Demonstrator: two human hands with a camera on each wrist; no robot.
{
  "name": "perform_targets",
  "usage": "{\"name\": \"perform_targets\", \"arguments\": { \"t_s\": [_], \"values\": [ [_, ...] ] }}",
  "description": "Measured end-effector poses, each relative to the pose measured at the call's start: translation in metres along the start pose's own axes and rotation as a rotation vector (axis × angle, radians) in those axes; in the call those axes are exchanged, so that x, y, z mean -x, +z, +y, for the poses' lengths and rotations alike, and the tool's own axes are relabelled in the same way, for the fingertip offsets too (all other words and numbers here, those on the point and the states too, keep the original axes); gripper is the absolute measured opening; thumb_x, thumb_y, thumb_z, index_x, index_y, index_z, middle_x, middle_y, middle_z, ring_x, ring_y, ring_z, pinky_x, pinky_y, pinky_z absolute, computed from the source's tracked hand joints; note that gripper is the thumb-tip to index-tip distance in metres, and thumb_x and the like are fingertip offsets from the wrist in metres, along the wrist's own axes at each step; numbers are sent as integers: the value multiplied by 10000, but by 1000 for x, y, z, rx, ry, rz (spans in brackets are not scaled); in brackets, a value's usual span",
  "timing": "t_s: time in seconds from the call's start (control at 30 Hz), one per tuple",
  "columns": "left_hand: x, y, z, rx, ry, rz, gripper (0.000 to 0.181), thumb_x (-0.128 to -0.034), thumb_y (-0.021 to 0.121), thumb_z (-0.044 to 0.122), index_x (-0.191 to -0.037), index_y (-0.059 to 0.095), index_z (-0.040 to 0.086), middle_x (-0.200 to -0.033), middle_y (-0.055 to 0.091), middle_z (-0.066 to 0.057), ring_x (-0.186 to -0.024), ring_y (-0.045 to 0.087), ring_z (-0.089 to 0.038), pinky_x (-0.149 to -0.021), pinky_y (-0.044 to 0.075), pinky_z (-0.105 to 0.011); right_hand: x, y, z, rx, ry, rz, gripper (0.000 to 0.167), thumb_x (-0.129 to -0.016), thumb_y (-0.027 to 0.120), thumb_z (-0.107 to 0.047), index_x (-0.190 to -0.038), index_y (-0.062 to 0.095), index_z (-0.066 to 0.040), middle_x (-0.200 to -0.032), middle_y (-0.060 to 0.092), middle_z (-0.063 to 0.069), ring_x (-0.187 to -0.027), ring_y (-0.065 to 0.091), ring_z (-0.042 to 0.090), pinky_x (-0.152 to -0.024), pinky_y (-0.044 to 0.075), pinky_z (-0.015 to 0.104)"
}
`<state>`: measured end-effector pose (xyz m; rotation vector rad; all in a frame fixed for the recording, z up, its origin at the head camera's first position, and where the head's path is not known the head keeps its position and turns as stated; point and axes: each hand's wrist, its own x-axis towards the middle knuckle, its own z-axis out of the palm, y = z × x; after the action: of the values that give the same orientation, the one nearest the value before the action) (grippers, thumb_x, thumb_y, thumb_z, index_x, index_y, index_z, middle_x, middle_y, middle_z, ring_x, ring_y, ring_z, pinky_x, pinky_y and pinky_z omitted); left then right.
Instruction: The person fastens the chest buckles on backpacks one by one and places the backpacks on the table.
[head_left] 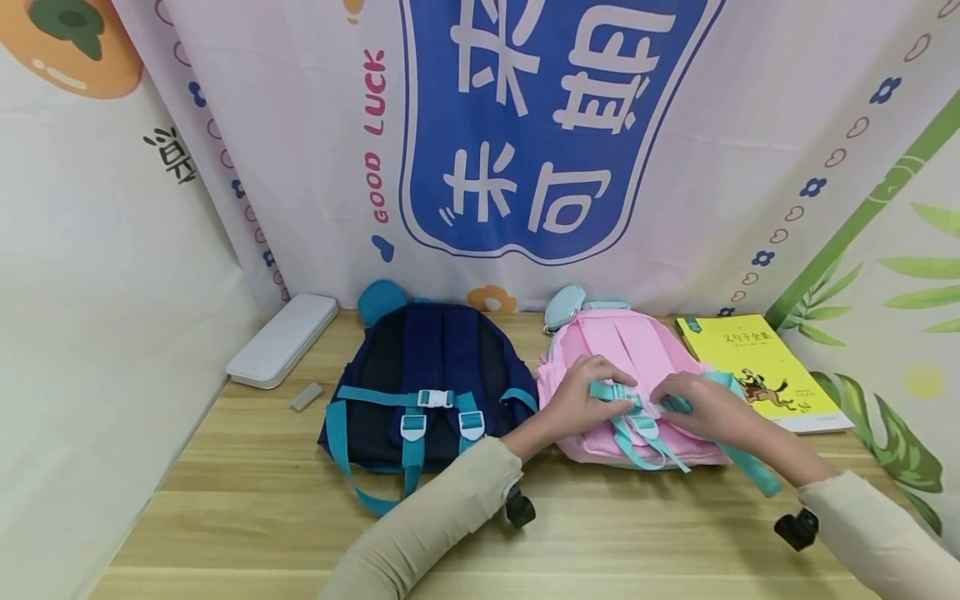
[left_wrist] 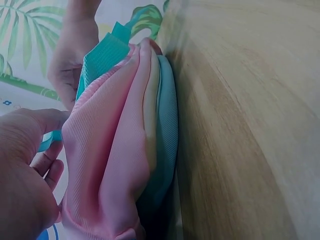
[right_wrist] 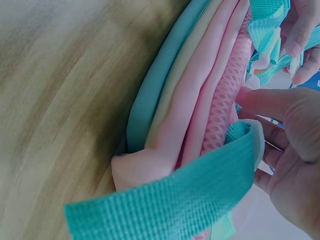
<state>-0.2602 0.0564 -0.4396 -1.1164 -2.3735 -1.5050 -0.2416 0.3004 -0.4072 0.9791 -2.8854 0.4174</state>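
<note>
A pink backpack (head_left: 667, 342) lies on the table with its straps facing up. My left hand (head_left: 588, 396) holds the teal chest strap (head_left: 603, 390) beside its buckle, at the middle of the backpack. Close by on the right, my right hand (head_left: 701, 404) pinches a teal strap with thumb and fingers over the pink shoulder strap; its fingertips are partly hidden. A white strap adjuster (head_left: 643, 427) and loose teal ends hang below the left hand. In the right wrist view, a wide teal strap (right_wrist: 165, 200) hangs over the backpack's side, past the right hand (right_wrist: 295, 145).
Left of it lies a navy backpack (head_left: 442, 350), its white chest buckle (head_left: 435, 399) fastened. A white case (head_left: 283, 342) and a small grey block (head_left: 306, 397) are farther left. A yellow book (head_left: 765, 358) lies at the right, partly beneath the pink backpack's edge. Printed cloth hangs behind.
</note>
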Motion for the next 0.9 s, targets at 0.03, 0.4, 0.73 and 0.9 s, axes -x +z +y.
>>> {"name": "perform_targets", "arguments": {
  "t_s": [0.03, 0.4, 0.73, 0.9],
  "values": [
    [0, 0, 0, -1, 2, 3, 259, -871, 809, 132, -1118, 771, 65, -1063, 699, -66, -1062, 553, -161, -931, 387, -194, 0, -1, 0, -2, 2, 4, 224, -803, 829, -21, -1003, 750, -84, -984, 746, 7, -933, 689, 216, -820, 588, 424],
    [-4, 5, 4, -13, -32, 60, 267, -869, 818, 179, -1122, 783, 101, -1051, 723, -26, -1025, 550, -108, -878, 401, -174, 3, -12, -1, 33, -107, 184, 282, -759, 855, 0, -987, 736, -116, -954, 708, -41, -889, 660, 165, -768, 579, 360],
    [-8, 9, 5, 6, -47, 88, 257, -868, 822, 198, -1112, 791, 123, -1032, 725, 4, -1030, 554, -68, -882, 410, -176, 0, -19, -5, 48, -107, 208, 269, -779, 842, 1, -1001, 738, -110, -995, 700, -10, -913, 640, 166, -757, 577, 352],
    [-10, 12, 4, 21, -26, 105, 252, -859, 830, 182, -1097, 794, 109, -1018, 739, 1, -1019, 576, -64, -888, 420, -172, -1, -20, -6, 37, -99, 204, 268, -783, 837, 2, -1006, 742, -114, -998, 703, -14, -921, 650, 173, -772, 582, 362]
  ]
}}
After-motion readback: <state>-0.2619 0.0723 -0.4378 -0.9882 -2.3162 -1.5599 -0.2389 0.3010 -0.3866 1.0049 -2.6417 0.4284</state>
